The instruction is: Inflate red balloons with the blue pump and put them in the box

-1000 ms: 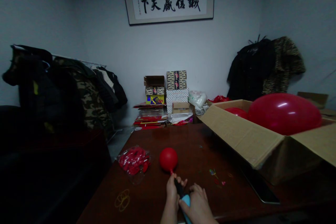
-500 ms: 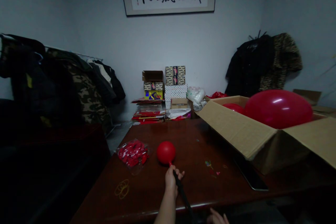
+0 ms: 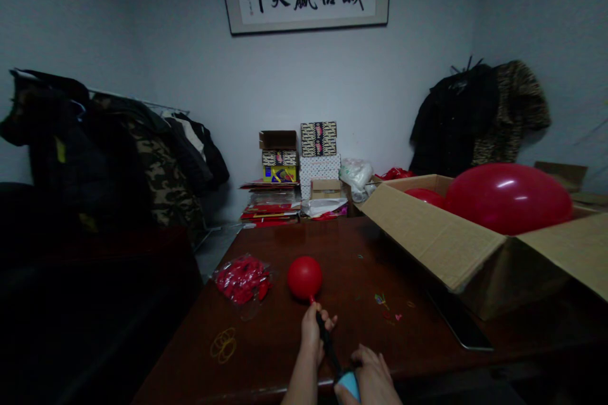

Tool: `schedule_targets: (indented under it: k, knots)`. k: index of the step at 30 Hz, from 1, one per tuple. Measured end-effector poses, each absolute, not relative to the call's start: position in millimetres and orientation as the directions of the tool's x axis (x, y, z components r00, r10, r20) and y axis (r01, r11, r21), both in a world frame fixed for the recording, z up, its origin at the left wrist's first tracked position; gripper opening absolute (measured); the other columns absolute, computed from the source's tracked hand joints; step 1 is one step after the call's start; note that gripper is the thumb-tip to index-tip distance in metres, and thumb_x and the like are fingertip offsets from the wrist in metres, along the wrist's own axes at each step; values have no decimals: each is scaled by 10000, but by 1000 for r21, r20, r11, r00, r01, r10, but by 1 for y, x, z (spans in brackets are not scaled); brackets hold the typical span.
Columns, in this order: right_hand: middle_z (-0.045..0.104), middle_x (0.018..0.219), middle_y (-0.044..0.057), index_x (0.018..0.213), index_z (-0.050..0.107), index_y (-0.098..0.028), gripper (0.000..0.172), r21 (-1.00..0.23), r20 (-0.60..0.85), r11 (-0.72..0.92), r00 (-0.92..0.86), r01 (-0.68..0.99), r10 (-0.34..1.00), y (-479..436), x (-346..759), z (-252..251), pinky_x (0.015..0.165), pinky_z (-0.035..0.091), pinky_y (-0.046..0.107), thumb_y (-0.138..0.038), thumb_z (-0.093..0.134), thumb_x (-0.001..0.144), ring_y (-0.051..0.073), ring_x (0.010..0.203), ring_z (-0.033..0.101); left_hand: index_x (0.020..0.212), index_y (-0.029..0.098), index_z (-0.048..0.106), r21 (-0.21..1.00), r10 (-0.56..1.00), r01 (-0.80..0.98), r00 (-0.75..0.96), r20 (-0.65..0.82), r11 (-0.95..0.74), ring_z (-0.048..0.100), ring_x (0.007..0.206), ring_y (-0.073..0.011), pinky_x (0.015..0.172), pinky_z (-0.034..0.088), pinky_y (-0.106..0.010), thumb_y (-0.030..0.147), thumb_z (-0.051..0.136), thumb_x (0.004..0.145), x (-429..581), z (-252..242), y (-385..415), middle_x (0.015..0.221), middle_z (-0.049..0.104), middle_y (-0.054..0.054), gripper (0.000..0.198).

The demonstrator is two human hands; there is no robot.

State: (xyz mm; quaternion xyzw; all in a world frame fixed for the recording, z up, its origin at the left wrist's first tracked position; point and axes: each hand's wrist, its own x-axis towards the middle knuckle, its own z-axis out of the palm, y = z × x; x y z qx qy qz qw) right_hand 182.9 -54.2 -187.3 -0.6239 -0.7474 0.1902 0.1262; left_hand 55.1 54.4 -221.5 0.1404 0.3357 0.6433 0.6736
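Red balloon (image 3: pixel 304 277), count one, small, near-round, smooth matte rubber, at the middle of the table with its narrow neck pointing toward the near edge. Neck meets the tip of one hand pump (image 3: pixel 331 349): slim black shaft, light-blue section at the near end.

Hands: two. Left hand (image 3: pixel 313 328) wrapped round the pump's tip, fingers closed at the balloon's neck. Right hand (image 3: pixel 373 372) grasping the light-blue section, thumb on its left side.

Table (image 3: pixel 270 367): one, dark reddish-brown, glossy. Left of the balloon, one clear, crinkled plastic bag (image 3: pixel 243 280) packed with red pieces, number not countable. Nearer, a cluster of thin yellowish loops (image 3: pixel 223 346), several overlapping, exact count unclear. To the right, a few small coloured scraps (image 3: pixel 381 299), then one flat dark slab (image 3: pixel 460 324) with a glossy face.

Far right, one open carton (image 3: pixel 437 242), tan corrugated board, flaps spread. Two red balloons show inside: one large, shiny, oval (image 3: pixel 508 197); one partly hidden (image 3: pixel 426 196) to its left.
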Motion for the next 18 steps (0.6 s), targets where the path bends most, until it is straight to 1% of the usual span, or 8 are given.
schedule_targets:
  k: [2,6,9,12,14,16,18]
  knots:
    - [529,1244,135,1049,632,-129,482,-456,-5,154,-175,877,984,-43,172,-174,1074,144,472,-451,448,740,304,1269,335,651,204,405,645,972,-755,-44,-233,120,377,313,-62,686,496,-374,463,640,696,56,-222,55,425,433,95,353]
    - [562,1192,90,1110,597,-186,465,-489,64,137,-121,861,991,-24,158,-165,1072,138,462,-424,479,728,280,1247,361,649,208,397,665,973,-737,-44,-226,121,373,296,-66,638,495,-368,495,647,667,55,-224,58,408,430,97,382]
    - [566,1191,82,1087,613,-211,452,-466,55,135,-123,874,991,-20,155,-172,1067,116,494,-451,493,723,295,1256,344,644,209,388,687,976,-718,-51,-210,110,347,275,-60,575,480,-334,528,637,654,55,-225,61,392,417,104,405]
    - [554,1212,95,1048,635,-194,452,-441,48,135,-127,887,991,-25,156,-180,1073,98,496,-474,497,721,305,1276,313,643,209,385,729,981,-679,-68,-179,86,332,264,-56,514,448,-296,547,622,654,56,-226,61,384,416,104,413]
    - [549,1216,110,1027,643,-166,444,-432,53,143,-134,890,990,-31,158,-183,1083,93,476,-455,498,722,302,1285,303,648,208,388,744,982,-665,-85,-169,71,324,263,-52,489,425,-274,548,618,657,57,-226,59,381,415,105,411]
    - [558,1200,132,1008,649,-136,436,-417,42,170,-168,893,985,-40,162,-188,1086,96,476,-429,518,712,312,1282,310,658,206,394,737,980,-673,-103,-168,56,325,270,-47,484,412,-260,545,621,658,57,-226,57,391,416,106,408]
    - [584,1164,136,961,667,-141,382,-400,14,174,-184,900,983,-51,169,-195,1079,138,487,-397,543,706,325,1260,348,659,206,389,719,980,-693,-103,-173,54,324,274,-43,483,405,-254,547,629,651,57,-225,55,398,412,108,417]
